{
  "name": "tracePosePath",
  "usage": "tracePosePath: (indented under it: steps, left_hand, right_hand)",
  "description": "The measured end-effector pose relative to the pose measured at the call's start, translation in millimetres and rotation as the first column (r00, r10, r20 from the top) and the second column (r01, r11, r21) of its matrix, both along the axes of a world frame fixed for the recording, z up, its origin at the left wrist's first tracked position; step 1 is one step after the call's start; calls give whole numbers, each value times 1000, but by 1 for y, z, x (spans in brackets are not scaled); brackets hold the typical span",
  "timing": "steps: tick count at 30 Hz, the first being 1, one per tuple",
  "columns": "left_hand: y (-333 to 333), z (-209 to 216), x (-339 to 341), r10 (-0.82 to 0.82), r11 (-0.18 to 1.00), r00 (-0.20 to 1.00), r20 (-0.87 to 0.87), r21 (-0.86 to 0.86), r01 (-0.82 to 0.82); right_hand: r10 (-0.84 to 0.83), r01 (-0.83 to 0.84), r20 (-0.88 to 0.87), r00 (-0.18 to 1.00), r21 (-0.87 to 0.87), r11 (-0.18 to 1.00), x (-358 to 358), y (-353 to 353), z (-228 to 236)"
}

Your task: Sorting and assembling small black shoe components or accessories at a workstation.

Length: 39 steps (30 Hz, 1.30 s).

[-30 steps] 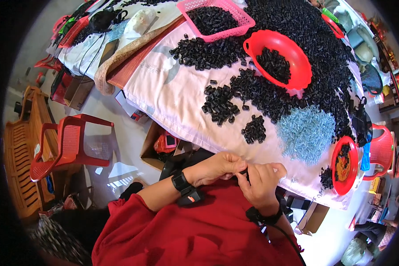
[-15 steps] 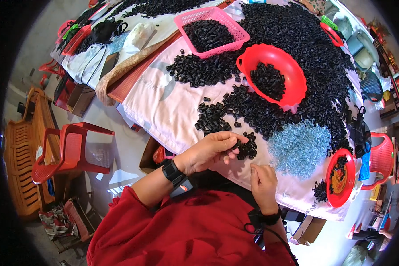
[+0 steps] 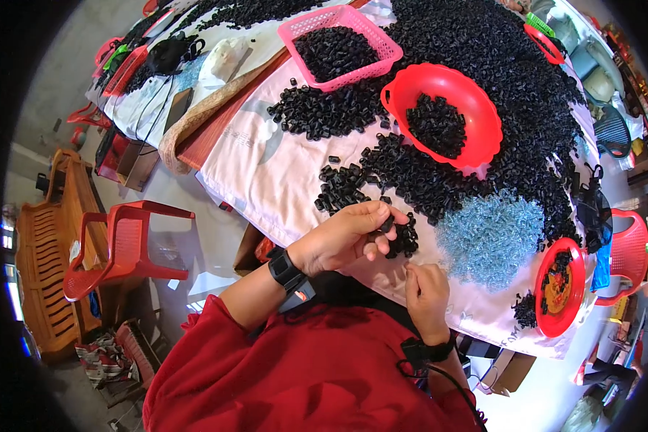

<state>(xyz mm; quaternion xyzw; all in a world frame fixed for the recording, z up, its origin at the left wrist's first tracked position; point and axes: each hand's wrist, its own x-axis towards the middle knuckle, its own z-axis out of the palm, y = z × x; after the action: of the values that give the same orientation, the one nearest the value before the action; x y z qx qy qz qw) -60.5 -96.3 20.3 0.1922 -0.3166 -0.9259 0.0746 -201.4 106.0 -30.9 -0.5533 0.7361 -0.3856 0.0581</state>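
Note:
My left hand pinches a small black plastic piece between thumb and fingertips, just above a little pile of similar black pieces. To its right my right hand is closed, its thumb against curled fingers. Whatever it may grip is too small or hidden to make out. A mound of small clear bluish pieces lies on the pale cloth beyond the right hand. Another cluster of black pieces sits just past my left hand.
A red scalloped bowl and a pink basket hold black pieces. A huge black heap covers the far right of the table. A red tray stands near the right edge. Red chairs and a wooden bench flank the table.
My left hand has turned slightly and lifted a little, so the black piece in its fingertips shows more plainly. The right hand stays closed in nearly the same spot. The view has shifted slightly.

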Motion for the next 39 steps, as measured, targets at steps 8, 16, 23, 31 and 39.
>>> tracePosePath:
  steps: [8, 16, 23, 31, 39]
  left_hand:
    - [3, -4, -2, 27, 998, 996, 82, 61, -32]
    - [2, -5, 8, -25, 999, 997, -79, -24, 23]
    - [5, -4, 8, 55, 995, 994, -92, -82, -62]
    - [-6, -4, 9, -14, 999, 992, 124, -50, 20]
    - [-70, 45, -39, 102, 939, 991, 89, -338, -67]
  right_hand:
    - [5, -4, -15, 1000, 19, 1000, 1, -1, 4]
    - [4, -3, -47, 999, 22, 1000, 1, -1, 1]
    - [3, -2, -54, 999, 13, 1000, 2, -1, 1]
    - [2, -1, -48, 999, 10, 1000, 1, -3, 2]
    - [-15, 14, -63, 998, -13, 1000, 1, -1, -1]
